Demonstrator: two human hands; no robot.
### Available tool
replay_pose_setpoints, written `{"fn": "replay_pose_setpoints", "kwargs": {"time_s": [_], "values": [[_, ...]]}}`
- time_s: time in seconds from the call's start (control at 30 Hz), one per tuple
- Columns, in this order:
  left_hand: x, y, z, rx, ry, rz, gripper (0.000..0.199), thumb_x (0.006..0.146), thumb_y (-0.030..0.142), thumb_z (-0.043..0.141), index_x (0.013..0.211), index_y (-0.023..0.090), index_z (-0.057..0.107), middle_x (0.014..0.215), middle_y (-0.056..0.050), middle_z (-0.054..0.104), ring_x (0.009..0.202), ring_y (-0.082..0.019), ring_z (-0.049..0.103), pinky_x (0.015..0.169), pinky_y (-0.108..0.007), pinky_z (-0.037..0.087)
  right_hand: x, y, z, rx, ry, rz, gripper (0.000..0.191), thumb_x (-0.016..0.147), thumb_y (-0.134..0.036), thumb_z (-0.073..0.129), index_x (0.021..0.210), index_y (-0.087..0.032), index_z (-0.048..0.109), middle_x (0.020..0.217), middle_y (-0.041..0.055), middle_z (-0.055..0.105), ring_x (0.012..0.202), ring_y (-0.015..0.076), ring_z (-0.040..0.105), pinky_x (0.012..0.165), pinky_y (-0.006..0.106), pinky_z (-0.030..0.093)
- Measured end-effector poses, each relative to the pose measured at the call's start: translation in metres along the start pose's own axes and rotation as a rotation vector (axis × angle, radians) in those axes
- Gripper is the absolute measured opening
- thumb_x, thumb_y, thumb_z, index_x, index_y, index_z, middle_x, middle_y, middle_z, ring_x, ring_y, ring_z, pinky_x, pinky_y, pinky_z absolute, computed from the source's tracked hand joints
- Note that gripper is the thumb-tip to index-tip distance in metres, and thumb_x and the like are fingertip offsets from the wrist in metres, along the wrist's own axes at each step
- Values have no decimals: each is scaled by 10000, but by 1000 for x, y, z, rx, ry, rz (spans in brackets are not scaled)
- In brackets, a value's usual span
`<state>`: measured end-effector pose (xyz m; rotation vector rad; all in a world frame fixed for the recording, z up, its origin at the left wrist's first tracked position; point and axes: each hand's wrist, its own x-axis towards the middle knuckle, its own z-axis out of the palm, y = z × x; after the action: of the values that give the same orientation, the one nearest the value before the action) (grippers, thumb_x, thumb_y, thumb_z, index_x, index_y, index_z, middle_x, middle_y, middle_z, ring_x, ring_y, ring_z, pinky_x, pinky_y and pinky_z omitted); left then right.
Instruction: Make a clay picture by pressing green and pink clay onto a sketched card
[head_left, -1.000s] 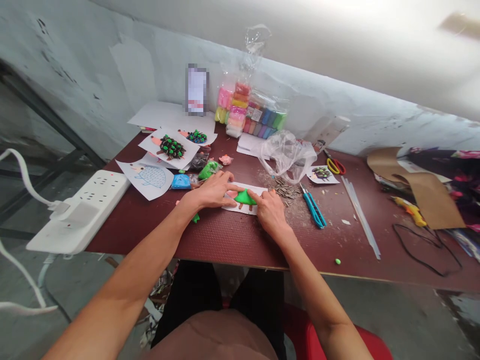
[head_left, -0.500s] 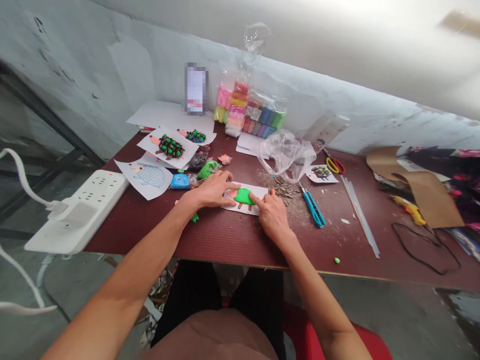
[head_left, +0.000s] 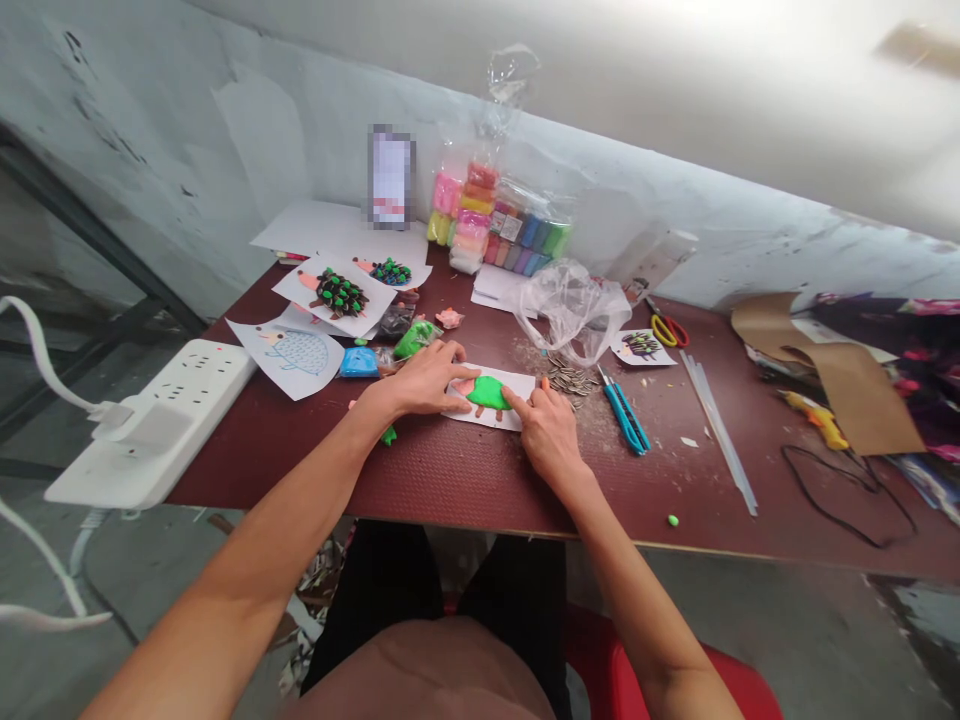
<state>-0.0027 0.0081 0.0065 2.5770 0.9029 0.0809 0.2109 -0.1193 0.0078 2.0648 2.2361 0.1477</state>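
A small white card [head_left: 510, 421] lies on the dark red table, bearing a flat green clay shape [head_left: 489, 393] with a pink clay part at its left and brown bits below. My left hand [head_left: 431, 380] rests over the card's left end, fingers apart and fingertips on the paper. At the other side, my right hand [head_left: 549, 420] has its index finger stretched out to the right edge of the green clay, with the other fingers curled. Seeds [head_left: 574, 378] lie in a loose pile just beyond my right hand.
A blue cutter [head_left: 626, 415] and scissors [head_left: 667, 330] lie to the right, with a glue gun [head_left: 821, 418] farther off. Bagged colored clay [head_left: 517, 230] stands by the wall. Hedgehog pictures [head_left: 341, 295] and a power strip [head_left: 161, 420] are at the left.
My right index finger has shifted slightly to the right along the green clay's edge, showing more of the clay. My left hand stays on the card.
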Motion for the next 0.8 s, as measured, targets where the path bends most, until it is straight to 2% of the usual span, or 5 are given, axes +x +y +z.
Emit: {"fn": "replay_pose_setpoints", "kwargs": {"time_s": [0.3,0.47,0.67,0.8], "values": [[0,2,-2,-3,-11,-6,637,880,549,663,1464,294,650,1376,-107,533,1259,-331,459,1109,-433,385,0,0,-3,13,-7,20,546,1040,-117,387,1490,-313,627,962,124,648,1044,275,523,911,363,337],[0,2,-3,6,-19,-4,625,881,527,666,1463,298,652,1381,-106,536,1268,-330,459,1117,-437,387,-4,4,-2,31,27,67,561,1041,-100,375,1495,-319,619,1077,131,658,1017,261,525,875,359,331],[0,1,-1,-6,-2,5,626,879,562,670,1449,303,662,1376,-105,543,1266,-327,462,1110,-431,389,-5,3,3,15,44,5,526,1037,-119,414,1468,-311,648,929,109,625,1025,268,517,861,355,324],[0,0,0,-10,-3,-3,642,876,561,668,1456,285,658,1373,-111,534,1253,-326,460,1113,-433,382,-5,3,4,10,50,4,525,1035,-115,410,1454,-308,660,933,108,621,1015,268,513,864,356,332]]}}
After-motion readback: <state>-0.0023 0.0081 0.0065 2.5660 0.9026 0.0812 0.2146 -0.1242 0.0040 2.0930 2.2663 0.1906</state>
